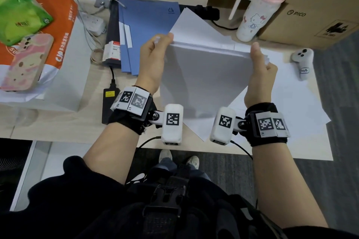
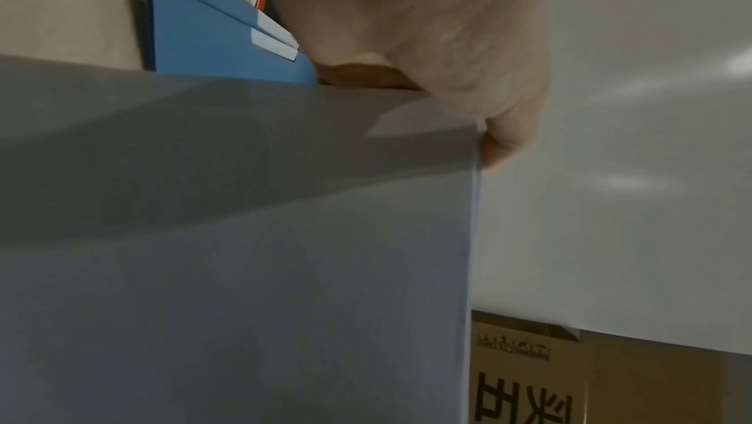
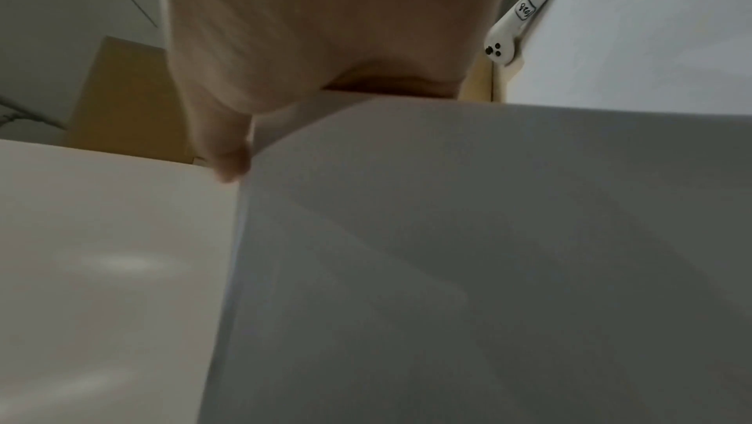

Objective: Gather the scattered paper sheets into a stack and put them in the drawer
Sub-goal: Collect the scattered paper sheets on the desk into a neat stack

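Observation:
A stack of white paper sheets [image 1: 206, 75] stands upright on its lower edge over the desk, held between both hands. My left hand [image 1: 155, 58] grips its left side, thumb on the near face, fingers behind. My right hand [image 1: 260, 68] grips the right side the same way. In the left wrist view the stack [image 2: 244, 238] fills the frame under my left hand [image 2: 427, 44]. The right wrist view shows the stack [image 3: 488, 270] below my right hand [image 3: 305, 44]. More loose sheets [image 1: 291, 103] lie flat on the desk under and right of the stack. No drawer is in view.
Blue folders [image 1: 143, 25] lie left of the stack. A white bottle [image 1: 256, 13], a cardboard box [image 1: 318, 6] and a small white controller [image 1: 303, 62] stand at the right. A phone [image 1: 25, 62], an orange-white bag [image 1: 48, 44] and cables sit at the left.

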Motion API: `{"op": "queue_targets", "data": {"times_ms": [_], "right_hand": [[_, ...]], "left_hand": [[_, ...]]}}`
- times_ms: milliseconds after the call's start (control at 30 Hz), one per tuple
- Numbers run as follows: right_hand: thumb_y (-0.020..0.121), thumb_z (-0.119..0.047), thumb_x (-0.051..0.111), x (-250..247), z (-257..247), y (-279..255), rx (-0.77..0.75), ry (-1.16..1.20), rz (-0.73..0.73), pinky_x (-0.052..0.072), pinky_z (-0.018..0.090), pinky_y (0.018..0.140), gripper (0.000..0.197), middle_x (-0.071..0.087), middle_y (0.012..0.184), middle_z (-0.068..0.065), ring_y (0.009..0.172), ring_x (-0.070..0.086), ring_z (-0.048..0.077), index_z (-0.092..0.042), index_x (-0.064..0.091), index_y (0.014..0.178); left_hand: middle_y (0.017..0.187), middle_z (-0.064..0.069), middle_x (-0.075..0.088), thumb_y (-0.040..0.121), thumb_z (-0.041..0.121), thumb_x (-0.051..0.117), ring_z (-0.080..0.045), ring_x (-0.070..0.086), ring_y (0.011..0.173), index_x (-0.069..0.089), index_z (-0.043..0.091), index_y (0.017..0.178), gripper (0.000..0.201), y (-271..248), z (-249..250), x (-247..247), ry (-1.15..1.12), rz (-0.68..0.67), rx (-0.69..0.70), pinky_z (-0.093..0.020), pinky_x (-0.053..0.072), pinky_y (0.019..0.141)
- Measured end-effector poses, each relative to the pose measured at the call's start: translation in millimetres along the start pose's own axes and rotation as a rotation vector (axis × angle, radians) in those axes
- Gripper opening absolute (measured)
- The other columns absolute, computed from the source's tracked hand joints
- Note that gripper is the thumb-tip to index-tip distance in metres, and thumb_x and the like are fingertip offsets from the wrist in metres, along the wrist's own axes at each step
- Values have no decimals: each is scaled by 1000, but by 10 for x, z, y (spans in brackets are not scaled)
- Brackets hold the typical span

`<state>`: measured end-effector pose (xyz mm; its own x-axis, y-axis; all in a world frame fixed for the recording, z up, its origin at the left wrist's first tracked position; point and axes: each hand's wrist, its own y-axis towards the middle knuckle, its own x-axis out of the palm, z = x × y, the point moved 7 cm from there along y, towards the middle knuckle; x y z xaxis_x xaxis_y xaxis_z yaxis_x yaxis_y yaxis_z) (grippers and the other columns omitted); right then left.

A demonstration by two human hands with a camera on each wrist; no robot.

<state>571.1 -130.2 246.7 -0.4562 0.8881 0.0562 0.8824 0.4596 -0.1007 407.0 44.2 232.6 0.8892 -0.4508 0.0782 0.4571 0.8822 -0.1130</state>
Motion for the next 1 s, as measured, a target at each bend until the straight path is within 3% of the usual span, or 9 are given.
{"op": "queue_targets", "data": {"times_ms": [100,233,300,400,667,767,867,933,1000], "right_hand": [[84,-23,59,-7,2,31,-49,27,-15,20,17,50,50,19,53,-13,53,18,9,-27,25,47],[80,-27,65,6,22,43,-42,36,-32,22,18,51,46,22,52,-11,58,19,14,-12,34,49],[85,-17,63,-13,11,41,-41,41,0,21,13,47,51,22,47,-15,50,20,8,-24,31,45],[83,-18,65,-49,3,33,-34,33,74,23,12,48,45,26,54,-11,48,25,4,-24,31,54],[85,-16,69,-43,-107,-16,-51,143,134,30,16,60,40,39,59,-10,52,37,-1,-22,38,60],[83,-16,70,14,-110,-6,-109,61,49,34,10,62,38,44,49,-18,54,41,-1,-20,45,54],[79,-23,69,39,-33,-26,-101,-29,-18,39,12,72,27,51,58,-11,64,49,4,-16,54,58],[78,-26,70,48,-34,-37,-103,-49,-31,40,15,75,22,56,64,-7,70,52,7,-15,58,62],[73,-29,71,78,-46,-39,-97,-51,-50,42,19,74,17,58,64,-3,70,53,13,-18,62,64]], "left_hand": [[69,4,39,78,34,50,-9,33,66,44,21,61,22,-23,8,-15,21,-14,-19,-19,27,58],[79,17,58,73,46,57,-1,51,80,59,25,78,22,-42,11,12,61,-91,-33,-18,37,68],[81,14,60,70,43,70,1,56,76,58,26,82,24,-67,16,52,104,-165,10,-13,44,67],[72,16,60,67,18,81,3,58,67,56,24,76,27,-91,24,47,190,-209,72,-18,50,66],[55,20,59,69,0,78,5,55,59,51,20,66,34,-84,174,-9,147,-144,157,-13,44,58],[64,15,56,71,3,78,7,55,60,50,20,67,33,-109,113,-24,155,-145,112,-12,43,57],[77,10,57,76,19,76,7,56,67,55,23,74,22,-174,20,-54,125,-140,70,-11,42,61],[85,11,61,77,42,66,-1,59,82,58,28,80,16,-198,30,-71,88,-124,69,-14,42,71],[86,9,64,80,45,55,-9,59,90,59,28,83,18,-188,48,-83,68,-86,52,-19,39,78]]}}
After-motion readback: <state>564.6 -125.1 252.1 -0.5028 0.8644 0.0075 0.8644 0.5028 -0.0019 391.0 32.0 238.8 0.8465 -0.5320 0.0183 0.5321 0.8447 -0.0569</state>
